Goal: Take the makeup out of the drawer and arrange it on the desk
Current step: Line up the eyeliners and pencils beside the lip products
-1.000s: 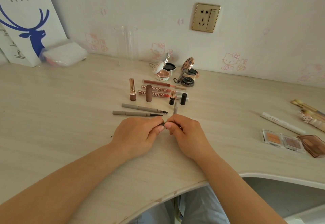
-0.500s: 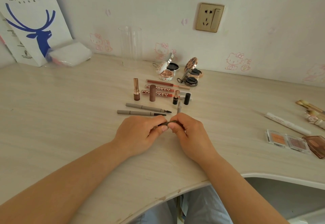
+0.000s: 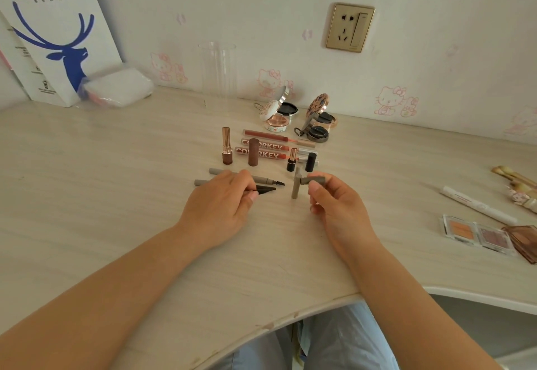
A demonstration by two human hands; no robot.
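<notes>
Grip of left hand (image 3: 220,201): fingertips pinched on an uncapped dark-tipped brow pencil (image 3: 266,189), point aimed right, just above the tabletop (image 3: 87,195). Grip of right hand (image 3: 334,207): thumb and forefinger clasped on the pencil's grey cap (image 3: 313,180), held level and well apart from the pencil tip. Between the two hands, one grey stick (image 3: 295,183) standing upright; whether a second cap or a pencil half, impossible to tell. Just beyond the left knuckles, two grey brow pencils (image 3: 263,180) laid side by side, one with a spiral brush end exposed. Farther back, upright lipsticks (image 3: 227,146), flat-lying lip glosses (image 3: 267,148) and two opened compacts (image 3: 279,114) set in rows near the wall. At right, apart from the arrangement: white tube (image 3: 476,205), eyeshadow palettes (image 3: 476,231) and brushes (image 3: 514,178), not yet lined up. At far left, paper bag (image 3: 58,35) and clear packet (image 3: 119,86). Drawer not in view. Step in hand, judged from the layout: opening the pencil for display in the row of brow pencils. Next move likely calls for laying the pencil parallel beneath its two neighbours, with cap stood or laid beside it, without nudging the upright stick or the lipsticks close behind.
</notes>
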